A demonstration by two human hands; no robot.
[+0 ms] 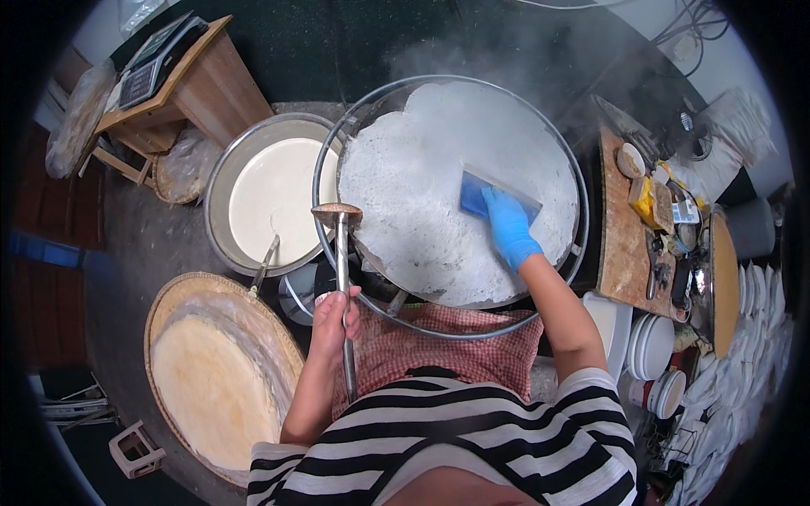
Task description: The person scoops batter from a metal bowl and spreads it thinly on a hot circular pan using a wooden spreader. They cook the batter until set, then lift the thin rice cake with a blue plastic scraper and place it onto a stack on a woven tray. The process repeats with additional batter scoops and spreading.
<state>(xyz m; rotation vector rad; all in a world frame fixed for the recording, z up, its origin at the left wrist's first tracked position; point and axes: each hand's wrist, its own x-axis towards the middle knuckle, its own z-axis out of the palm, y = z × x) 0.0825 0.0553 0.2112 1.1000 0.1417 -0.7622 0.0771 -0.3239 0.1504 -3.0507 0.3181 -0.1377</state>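
Observation:
My left hand (pixel 335 316) is closed around the metal handle of a long tool (pixel 342 253), whose rounded, batter-stained head lies over the rim of the round griddle. In a blue glove, my right hand (pixel 510 229) grips a blue flat scraper (pixel 493 193) against the thin white batter layer (pixel 411 209) that covers the griddle. Steam rises at the far side. A metal ring (pixel 585 209) surrounds the griddle. To the left stands a steel basin (pixel 218 234) of white batter (pixel 272 196), with a ladle handle (pixel 264 265) leaning out of it.
A woven tray (pixel 166 297) at the lower left holds a stack of large thin pancakes (pixel 209 379). Right of the griddle is a wooden board (pixel 617 253) with bowls and packets. A digital scale (pixel 142 79) sits on a wooden stand (pixel 215 82). White lidded tubs (pixel 652 348) stand at right.

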